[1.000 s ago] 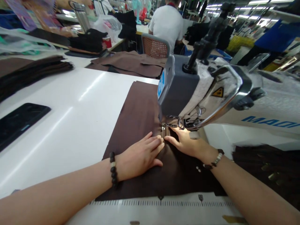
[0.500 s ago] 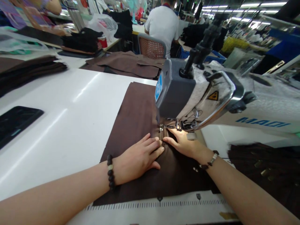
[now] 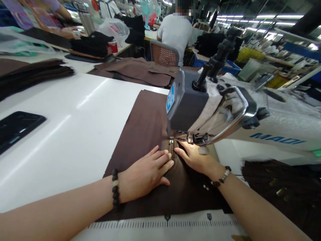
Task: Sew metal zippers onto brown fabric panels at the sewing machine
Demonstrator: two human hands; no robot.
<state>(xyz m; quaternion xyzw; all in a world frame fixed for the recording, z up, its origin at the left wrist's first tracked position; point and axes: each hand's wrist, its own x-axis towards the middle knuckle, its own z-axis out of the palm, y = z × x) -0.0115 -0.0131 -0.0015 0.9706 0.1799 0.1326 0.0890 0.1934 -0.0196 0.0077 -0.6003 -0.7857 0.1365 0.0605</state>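
A brown fabric panel (image 3: 140, 134) lies flat on the white table under the head of a sewing machine (image 3: 190, 100). The presser foot (image 3: 172, 140) sits on a strip of raised folds (image 3: 173, 151) in the panel. My left hand (image 3: 147, 170) rests flat on the fabric, left of the folds, fingers stretched and fingertips close to them. On the other side, my right hand (image 3: 195, 155) lies on the cloth with thumb and fingers apart; some of its fingertips are hidden behind the machine head.
A ruler strip (image 3: 150, 223) runs along the table's front edge. A black phone (image 3: 20, 129) lies at left. Brown fabric stacks (image 3: 32, 75) stand behind it, more brown pieces (image 3: 137, 70) at the back. Dark cloth (image 3: 281, 194) is at right. A person in white (image 3: 175, 33) sits ahead.
The whole view has shifted slightly. Both hands stay on the fabric beside the folds, and the fabric looks pulled little if at all under the foot.
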